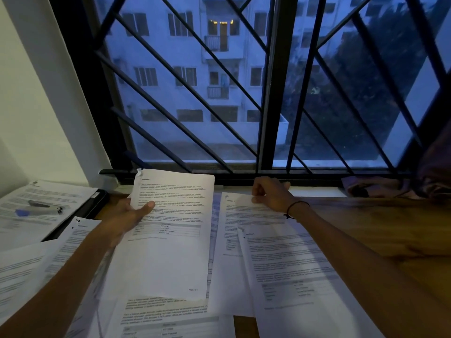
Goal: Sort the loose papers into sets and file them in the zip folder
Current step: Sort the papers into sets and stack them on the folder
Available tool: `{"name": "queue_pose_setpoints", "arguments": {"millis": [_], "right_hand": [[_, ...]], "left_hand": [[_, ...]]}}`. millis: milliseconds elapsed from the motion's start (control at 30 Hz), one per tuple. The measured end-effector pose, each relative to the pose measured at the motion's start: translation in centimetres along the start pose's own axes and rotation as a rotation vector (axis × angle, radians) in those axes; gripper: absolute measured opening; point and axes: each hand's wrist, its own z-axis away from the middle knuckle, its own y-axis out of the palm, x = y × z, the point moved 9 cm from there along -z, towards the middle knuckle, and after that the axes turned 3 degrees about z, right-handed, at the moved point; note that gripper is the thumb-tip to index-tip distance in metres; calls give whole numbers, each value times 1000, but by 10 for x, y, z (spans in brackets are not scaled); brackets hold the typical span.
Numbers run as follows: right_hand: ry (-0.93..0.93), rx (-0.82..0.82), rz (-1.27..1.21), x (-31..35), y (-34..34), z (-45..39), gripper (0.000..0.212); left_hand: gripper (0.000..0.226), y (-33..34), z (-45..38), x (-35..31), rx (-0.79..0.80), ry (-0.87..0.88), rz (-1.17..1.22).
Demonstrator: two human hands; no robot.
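My left hand [131, 213] holds a thin set of printed papers [168, 242] raised off the table, thumb lying across the left side of the top sheet. My right hand [271, 193] pinches the top edge of another printed sheet [244, 220] that lies flat to the right. A further sheet [292, 276] overlaps it nearer to me. More loose papers [170, 320] spread along the near edge and at the left [29, 269]. A dark flat folder [97, 203] shows under papers at the far left; I cannot tell whether it is the zip folder.
A stapler [41, 208] rests on a paper pile [56, 191] at the far left. A window with a metal grille [219, 93] stands right behind the wooden table [378, 228]. Crumpled cloth [380, 186] lies on the sill at the right.
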Motion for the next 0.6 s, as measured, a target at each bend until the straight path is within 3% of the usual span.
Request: {"name": "queue_pose_setpoints", "arguments": {"millis": [133,433,600], "right_hand": [[-22,-18,-94,7,-15,0,16],[-38,-67,-185,5,-25,-2,14],[-107,-127,-239,29,-37,-8,17]], "left_hand": [[46,8,2,-9,-34,38,-10],[40,11,7,-20,12,85,44],[32,52,15,-41,122,100,82]]}}
